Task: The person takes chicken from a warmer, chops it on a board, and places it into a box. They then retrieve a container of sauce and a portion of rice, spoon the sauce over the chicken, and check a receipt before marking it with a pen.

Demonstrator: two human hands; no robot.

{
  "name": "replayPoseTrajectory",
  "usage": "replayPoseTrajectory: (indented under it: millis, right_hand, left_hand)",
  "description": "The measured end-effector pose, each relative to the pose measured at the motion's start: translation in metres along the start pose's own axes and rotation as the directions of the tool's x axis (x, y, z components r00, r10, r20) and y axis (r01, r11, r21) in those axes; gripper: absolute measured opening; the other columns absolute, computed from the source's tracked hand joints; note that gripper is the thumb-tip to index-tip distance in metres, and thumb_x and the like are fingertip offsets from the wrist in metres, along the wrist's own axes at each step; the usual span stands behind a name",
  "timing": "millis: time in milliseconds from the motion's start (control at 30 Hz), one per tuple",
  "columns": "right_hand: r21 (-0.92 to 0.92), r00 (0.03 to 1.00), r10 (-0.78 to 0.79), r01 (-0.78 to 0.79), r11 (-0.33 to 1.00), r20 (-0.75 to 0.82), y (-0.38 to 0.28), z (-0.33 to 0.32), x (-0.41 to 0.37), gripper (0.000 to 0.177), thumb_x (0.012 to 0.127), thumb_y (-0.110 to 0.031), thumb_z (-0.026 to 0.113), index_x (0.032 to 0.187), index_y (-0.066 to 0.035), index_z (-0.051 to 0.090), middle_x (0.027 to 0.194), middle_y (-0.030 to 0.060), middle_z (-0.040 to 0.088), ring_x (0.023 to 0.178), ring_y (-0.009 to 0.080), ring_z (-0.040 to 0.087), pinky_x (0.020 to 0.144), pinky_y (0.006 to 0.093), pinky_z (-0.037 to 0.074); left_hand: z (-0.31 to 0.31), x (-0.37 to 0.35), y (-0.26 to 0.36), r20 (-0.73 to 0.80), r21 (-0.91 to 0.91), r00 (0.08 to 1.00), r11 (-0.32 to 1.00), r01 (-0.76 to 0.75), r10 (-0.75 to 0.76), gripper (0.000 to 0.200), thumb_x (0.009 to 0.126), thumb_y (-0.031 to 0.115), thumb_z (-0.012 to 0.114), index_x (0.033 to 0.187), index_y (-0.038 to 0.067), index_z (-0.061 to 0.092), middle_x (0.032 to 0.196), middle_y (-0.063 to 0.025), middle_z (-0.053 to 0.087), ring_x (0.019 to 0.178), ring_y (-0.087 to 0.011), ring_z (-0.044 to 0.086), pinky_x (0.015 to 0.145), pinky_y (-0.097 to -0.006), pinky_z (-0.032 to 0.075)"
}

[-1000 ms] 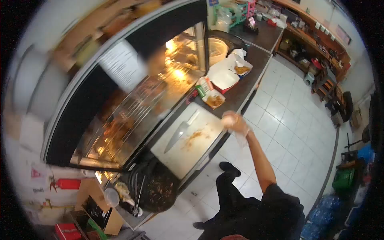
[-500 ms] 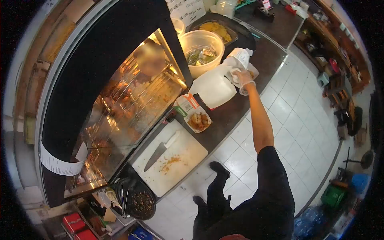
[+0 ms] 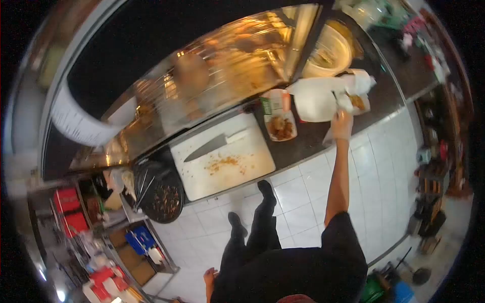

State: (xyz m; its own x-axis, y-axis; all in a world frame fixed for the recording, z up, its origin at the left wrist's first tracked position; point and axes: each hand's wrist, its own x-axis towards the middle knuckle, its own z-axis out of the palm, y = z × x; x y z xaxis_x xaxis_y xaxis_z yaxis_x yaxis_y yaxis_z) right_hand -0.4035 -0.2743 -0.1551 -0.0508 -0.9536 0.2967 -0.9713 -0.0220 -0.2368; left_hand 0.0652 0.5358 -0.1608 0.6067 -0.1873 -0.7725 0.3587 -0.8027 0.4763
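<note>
Upper right, the right hand [image 3: 342, 123] meets a white item [image 3: 345, 103] beside the food box [image 3: 367, 107], open presumably for easy access; bottom, left of centre, the left hand [image 3: 210, 276] hangs. Either grip? Can't tell.

A head-worn camera is looking down past the wearer's torso [image 3: 288, 272], facing the nearby counter [image 3: 309, 140] and display case [image 3: 121, 50].

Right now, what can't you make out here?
In the head view:
Right hand: blur hides whether its grip holds the white thing.
Left hand: too small to tell whether it holds anything.
Paper: its print is blurred.
Tub: its contents are blurred.
</note>
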Motion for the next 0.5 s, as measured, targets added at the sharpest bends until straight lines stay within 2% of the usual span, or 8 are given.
replayPoseTrajectory:
  millis: [100,133,167,200,233,300,367,500]
  right_hand:
    - [0.351,0.981,-0.165,0.192,0.916,-0.105,-0.099,-0.039,-0.089,0.021,0.086,-0.011,0.06,0.105,-0.004,0.065,0.102,0.0161,0.064,0.101,0.0315,0.059,0.09,0.045,0.045]
    - [0.294,0.966,-0.234,0.193,0.936,0.113,-0.111,-0.016,-0.136,0.031,0.09,-0.012,0.059,0.12,-0.009,0.06,0.12,0.0109,0.061,0.111,0.0274,0.057,0.095,0.045,0.044]
    - [0.223,0.896,-0.361,0.308,0.925,0.258,-0.137,-0.015,-0.173,0.032,0.092,-0.013,0.057,0.125,-0.013,0.057,0.126,0.0074,0.058,0.115,0.0249,0.055,0.097,0.0466,0.043]
    - [0.336,0.878,-0.47,0.416,0.845,0.095,-0.161,0.009,-0.221,0.028,0.092,-0.017,0.06,0.12,-0.012,0.059,0.118,0.0117,0.06,0.11,0.0278,0.056,0.093,0.0451,0.045]
    - [0.506,0.788,-0.217,-0.135,0.852,0.576,-0.226,-0.031,-0.24,0.022,0.09,-0.018,0.062,0.109,-0.007,0.063,0.098,0.0137,0.065,0.096,0.0314,0.061,0.086,0.044,0.047]
    - [0.773,0.596,-0.626,0.013,0.635,0.504,-0.277,0.009,-0.321,0.019,0.089,-0.02,0.064,0.09,0.0,0.065,0.065,0.0071,0.058,0.066,0.0152,0.06,0.06,0.0352,0.05]
    - [0.878,0.332,-0.813,-0.2,0.435,0.478,-0.356,-0.021,-0.387,0.013,0.088,-0.013,0.065,0.094,-0.002,0.066,0.069,0.0048,0.06,0.062,0.0127,0.058,0.055,0.0299,0.049]
    - [0.955,-0.172,-0.962,-0.17,0.243,0.214,-0.513,-0.024,-0.49,0.014,0.088,-0.008,0.065,0.101,-0.002,0.065,0.075,0.0025,0.062,0.062,0.0115,0.059,0.052,0.0266,0.049]
  left_hand:
    - [0.007,-0.003,-0.061,0.175,0.357,0.946,0.877,-0.321,0.275,0.024,0.093,0.02,0.061,0.098,-0.003,0.067,0.084,-0.0101,0.069,0.075,-0.022,0.065,0.071,-0.0315,0.055]
    - [0.019,-0.023,-0.047,0.012,0.486,1.0,0.874,0.008,-0.016,0.027,0.093,0.025,0.061,0.096,0.0,0.07,0.085,-0.0065,0.071,0.08,-0.0193,0.066,0.077,-0.0299,0.053]
    - [0.029,-0.036,-0.07,0.069,-0.308,0.998,0.951,0.035,-0.015,0.028,0.09,0.028,0.062,0.098,0.003,0.07,0.09,-0.0071,0.072,0.085,-0.0186,0.066,0.08,-0.0297,0.052]
    - [0.038,-0.015,-0.138,0.047,-0.241,0.989,0.962,-0.127,0.143,0.028,0.087,0.028,0.063,0.1,0.005,0.071,0.094,-0.0094,0.072,0.092,-0.0201,0.067,0.084,-0.0316,0.052]
    - [0.047,-0.05,-0.117,-0.112,0.264,0.939,0.921,-0.288,0.326,0.027,0.086,0.027,0.062,0.101,0.006,0.071,0.102,-0.0122,0.07,0.098,-0.0248,0.066,0.087,-0.0342,0.051]
    - [0.077,-0.075,-0.161,-0.334,-0.172,0.942,0.98,-0.102,0.039,0.028,0.087,0.027,0.059,0.105,0.008,0.071,0.106,-0.0131,0.069,0.1,-0.0304,0.064,0.089,-0.0374,0.05]
    - [0.104,-0.096,-0.19,-0.385,0.352,0.873,0.922,-0.16,0.299,0.028,0.089,0.027,0.054,0.105,0.01,0.069,0.105,-0.0126,0.069,0.1,-0.0328,0.063,0.088,-0.0402,0.051]
    - [0.156,-0.15,-0.226,-0.373,-0.224,0.875,0.945,0.238,-0.309,0.028,0.088,0.03,0.054,0.102,0.011,0.068,0.103,-0.0118,0.069,0.098,-0.0317,0.064,0.085,-0.0433,0.051]
